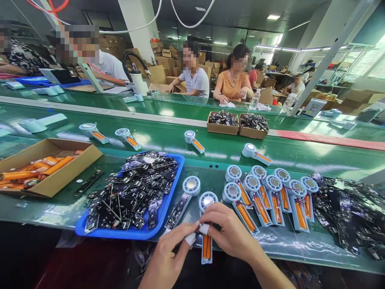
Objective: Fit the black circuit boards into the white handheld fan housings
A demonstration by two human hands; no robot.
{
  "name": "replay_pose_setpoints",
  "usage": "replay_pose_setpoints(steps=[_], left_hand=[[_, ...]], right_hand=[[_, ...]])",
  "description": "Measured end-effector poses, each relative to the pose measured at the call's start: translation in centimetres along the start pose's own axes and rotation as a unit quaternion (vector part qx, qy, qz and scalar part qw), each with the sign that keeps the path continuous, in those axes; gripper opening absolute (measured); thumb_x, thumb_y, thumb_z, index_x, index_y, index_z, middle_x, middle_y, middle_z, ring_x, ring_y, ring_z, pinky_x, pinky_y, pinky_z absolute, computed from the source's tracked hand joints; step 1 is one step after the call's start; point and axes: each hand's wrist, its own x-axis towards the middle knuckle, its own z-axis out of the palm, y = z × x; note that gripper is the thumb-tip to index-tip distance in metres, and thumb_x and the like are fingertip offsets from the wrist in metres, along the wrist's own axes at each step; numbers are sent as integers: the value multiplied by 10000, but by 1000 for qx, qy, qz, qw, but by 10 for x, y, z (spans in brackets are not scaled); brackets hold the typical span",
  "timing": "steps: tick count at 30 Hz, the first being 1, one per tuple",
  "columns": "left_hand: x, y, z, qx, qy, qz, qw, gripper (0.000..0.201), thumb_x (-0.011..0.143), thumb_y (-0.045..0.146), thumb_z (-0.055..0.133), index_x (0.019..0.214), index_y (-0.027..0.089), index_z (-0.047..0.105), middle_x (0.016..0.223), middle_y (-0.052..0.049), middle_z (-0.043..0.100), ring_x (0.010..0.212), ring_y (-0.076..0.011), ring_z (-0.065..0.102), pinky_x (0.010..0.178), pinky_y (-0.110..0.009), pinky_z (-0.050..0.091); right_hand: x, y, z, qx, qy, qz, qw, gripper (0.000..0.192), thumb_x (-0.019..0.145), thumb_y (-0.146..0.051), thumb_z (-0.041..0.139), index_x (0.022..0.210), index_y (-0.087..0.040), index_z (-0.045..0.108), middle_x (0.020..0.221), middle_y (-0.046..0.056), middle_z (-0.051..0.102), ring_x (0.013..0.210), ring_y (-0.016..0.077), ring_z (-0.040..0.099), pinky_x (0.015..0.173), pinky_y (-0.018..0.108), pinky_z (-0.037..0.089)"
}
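Observation:
My left hand (174,249) and my right hand (227,228) meet at the bench's front edge, each closed in a pinch with white tape on fingers. Whatever their fingertips hold is too small and covered to make out. Beneath them lies a light-blue handheld-fan housing (208,200), round head away from me, an orange battery (207,247) showing in its handle. Just left of it rests another housing (191,184), its handle covered by a black circuit board (178,210). Several similar housings (252,182) with orange batteries and thin wires are grouped to the right.
A blue tray (177,180) heaped with circuit boards stands left, beside a cardboard box (51,188) of orange batteries. More boards (345,212) are piled at right. Several housings (195,141) lie on the green conveyor (156,136). Co-workers (233,78) sit across it.

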Motion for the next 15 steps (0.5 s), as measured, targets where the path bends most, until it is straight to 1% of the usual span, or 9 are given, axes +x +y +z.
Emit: replay_pose_setpoints(steps=[4, 8, 10, 12, 14, 15], left_hand=[[0, -3, 1, 23, 10, 56, 998, 251, 912, 192, 584, 1024, 263, 797, 1011, -43, 829, 898, -205, 799, 823, -224, 623], [4, -1, 0, 32, -4, 95, 995, 310, 904, 120, 546, 1043, 262, 785, 1005, -36, 828, 909, -189, 797, 840, -203, 611], [7, 3, 0, 35, -10, 99, 994, 324, 912, 119, 525, 1053, 261, 781, 1013, -40, 825, 928, -189, 793, 857, -209, 607], [9, 7, 3, 32, -14, 77, 996, 303, 933, 167, 524, 1076, 261, 774, 1052, -50, 816, 956, -200, 785, 866, -231, 612], [7, 13, 9, 10, -3, 26, 1000, 266, 957, 265, 538, 1096, 268, 765, 1095, -60, 805, 959, -214, 778, 855, -261, 624], [4, 16, 13, -11, 10, -2, 1000, 274, 968, 325, 534, 1120, 271, 756, 1118, -67, 799, 961, -223, 774, 846, -278, 629]], right_hand=[[-2, -1, 4, 16, 37, 4, 999, 186, 914, -80, 608, 962, -190, 750, 929, 50, 695, 888, 176, 634, 796, 283, 503], [-2, 0, 4, 35, 47, 18, 998, 116, 918, -143, 651, 922, -200, 752, 894, 39, 688, 863, 176, 625, 781, 283, 501], [-3, 0, 4, 34, 49, 23, 998, 112, 928, -167, 645, 930, -202, 752, 915, 45, 667, 860, 172, 626, 770, 272, 504], [-6, 0, 6, 5, 67, 25, 997, 158, 955, -182, 593, 966, -204, 749, 919, 55, 641, 839, 172, 623, 738, 264, 501], [-11, -1, 8, -22, 87, 37, 995, 196, 977, -208, 549, 1022, -205, 740, 869, 52, 635, 781, 172, 612, 700, 264, 488], [-14, -1, 9, -17, 87, 55, 995, 200, 981, -237, 548, 1054, -205, 732, 814, 38, 634, 725, 165, 600, 664, 257, 476]])
